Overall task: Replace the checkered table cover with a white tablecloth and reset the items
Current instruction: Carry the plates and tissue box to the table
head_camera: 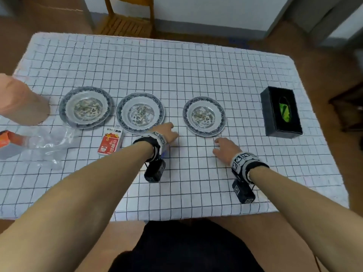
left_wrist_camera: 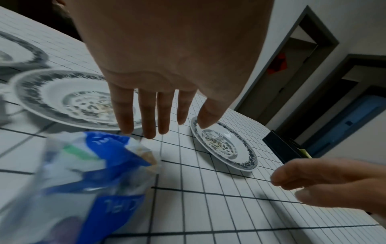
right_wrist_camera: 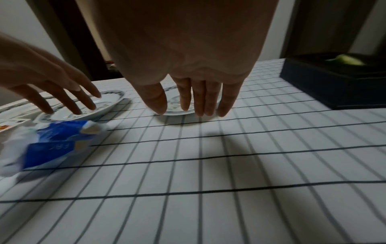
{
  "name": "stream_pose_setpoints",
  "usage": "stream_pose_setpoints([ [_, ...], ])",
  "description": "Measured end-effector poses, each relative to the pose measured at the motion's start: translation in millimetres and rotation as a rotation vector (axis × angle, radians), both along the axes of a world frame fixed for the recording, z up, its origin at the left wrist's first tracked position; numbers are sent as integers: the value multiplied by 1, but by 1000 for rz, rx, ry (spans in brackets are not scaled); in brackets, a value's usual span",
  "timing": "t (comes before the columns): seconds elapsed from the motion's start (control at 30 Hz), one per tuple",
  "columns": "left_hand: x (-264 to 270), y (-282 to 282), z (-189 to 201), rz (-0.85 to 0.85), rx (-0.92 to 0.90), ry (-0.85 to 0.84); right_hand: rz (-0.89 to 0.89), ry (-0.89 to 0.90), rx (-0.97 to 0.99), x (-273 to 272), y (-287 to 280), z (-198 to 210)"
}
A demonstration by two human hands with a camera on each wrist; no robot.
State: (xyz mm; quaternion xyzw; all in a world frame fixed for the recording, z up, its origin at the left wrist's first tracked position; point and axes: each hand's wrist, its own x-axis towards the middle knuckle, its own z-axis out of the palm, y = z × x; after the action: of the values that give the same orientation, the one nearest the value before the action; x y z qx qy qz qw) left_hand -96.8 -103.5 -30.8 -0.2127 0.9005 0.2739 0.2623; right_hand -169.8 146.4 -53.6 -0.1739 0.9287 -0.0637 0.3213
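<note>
- While the checkered table cover [head_camera: 176,75] is lying on the table under three plates, you are holding both hands above it.
- Your left hand [head_camera: 167,131] is hovering flat, fingers straight, by the middle plate [head_camera: 140,112].
- Your right hand [head_camera: 225,148] is hovering with straight fingers, holding nothing, by the right plate [head_camera: 204,115].

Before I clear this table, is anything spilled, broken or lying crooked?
No spill or breakage shows. The three plates sit flat in a row. Only a crumpled blue-and-white wrapper lies loose beside the left hand.
</note>
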Motion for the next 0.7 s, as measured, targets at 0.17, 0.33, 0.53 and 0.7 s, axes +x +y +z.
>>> stream_pose_setpoints([
  [0.17,-53,35,-4,-16,76,-4,-171,59,23,-46,68,11],
  [0.33,-99,68,-30,259,45,2,-318,166,-48,-98,130,15],
  [0.53,-131,114,-53,625,-66,19,-369,315,-132,-146,189,1],
  [0.7,-141,119,-66,826,-102,-20,-216,362,-118,-174,214,-24],
])
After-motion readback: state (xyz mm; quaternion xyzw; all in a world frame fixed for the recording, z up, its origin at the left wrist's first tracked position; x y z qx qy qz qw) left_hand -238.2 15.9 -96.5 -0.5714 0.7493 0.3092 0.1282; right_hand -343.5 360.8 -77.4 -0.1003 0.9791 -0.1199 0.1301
